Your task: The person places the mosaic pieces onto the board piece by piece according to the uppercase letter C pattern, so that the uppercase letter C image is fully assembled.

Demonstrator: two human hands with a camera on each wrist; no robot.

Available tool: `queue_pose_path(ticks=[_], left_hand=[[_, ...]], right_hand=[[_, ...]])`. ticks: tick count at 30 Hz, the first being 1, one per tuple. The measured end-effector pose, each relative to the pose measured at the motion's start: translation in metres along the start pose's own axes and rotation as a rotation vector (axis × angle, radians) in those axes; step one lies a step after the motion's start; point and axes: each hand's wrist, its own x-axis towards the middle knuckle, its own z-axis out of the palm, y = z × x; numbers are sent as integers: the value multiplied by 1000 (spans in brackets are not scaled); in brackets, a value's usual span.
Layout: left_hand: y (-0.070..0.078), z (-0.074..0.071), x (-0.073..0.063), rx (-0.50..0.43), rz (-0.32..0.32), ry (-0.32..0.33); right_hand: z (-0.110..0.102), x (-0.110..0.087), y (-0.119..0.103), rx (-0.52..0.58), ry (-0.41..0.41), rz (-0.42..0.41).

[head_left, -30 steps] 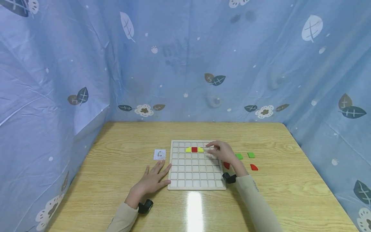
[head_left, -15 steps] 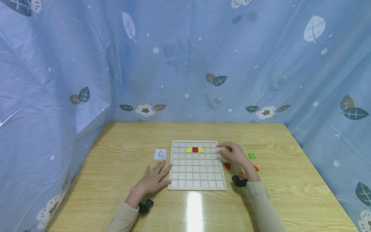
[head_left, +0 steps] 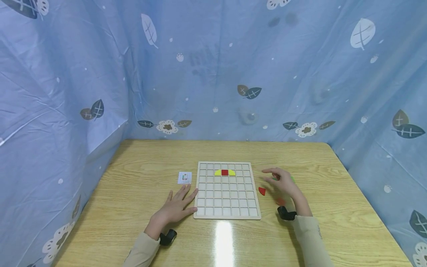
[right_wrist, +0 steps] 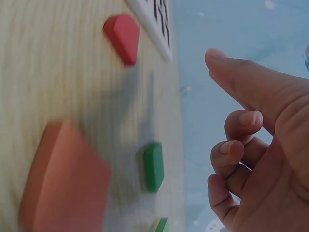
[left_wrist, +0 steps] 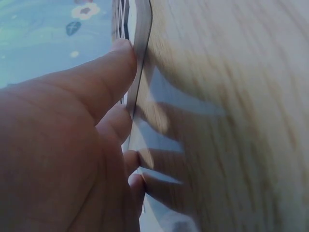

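My left hand [head_left: 175, 207] rests flat on the table with fingers spread, thumb and fingertips at the left edge of the wooden grid board [head_left: 227, 217]. A red square tile [head_left: 225, 172] sits in the board's upper part, between two yellow quarter-round tiles [head_left: 218, 172]. To the right of the board, my right hand [head_left: 283, 182] hovers with nothing in its fingers, which are loosely bent. It partly covers two green tiles, one of them this green tile [right_wrist: 154, 166] in the right wrist view. A red quarter-round tile [head_left: 262, 191] and a salmon tile [head_left: 280, 201] lie nearer me.
A small pattern card [head_left: 184, 177] with a printed grid lies left of the board. Blue patterned curtain [head_left: 213, 74] hangs behind the table [head_left: 150, 155] and along both sides.
My right hand has moved from over the board's upper right to the loose tiles on the right, uncovering the salmon tile and hiding the farther red one. My left hand has stayed put.
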Motion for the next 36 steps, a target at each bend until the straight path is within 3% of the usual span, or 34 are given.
queue_pose_path(ticks=[21, 36], left_hand=[[7, -6, -4, -35, 0, 9], [4, -2, -2, -31, -2, 13]], right_hand=[[-20, -20, 27, -118, -25, 126], [-21, -22, 36, -244, -9, 88]])
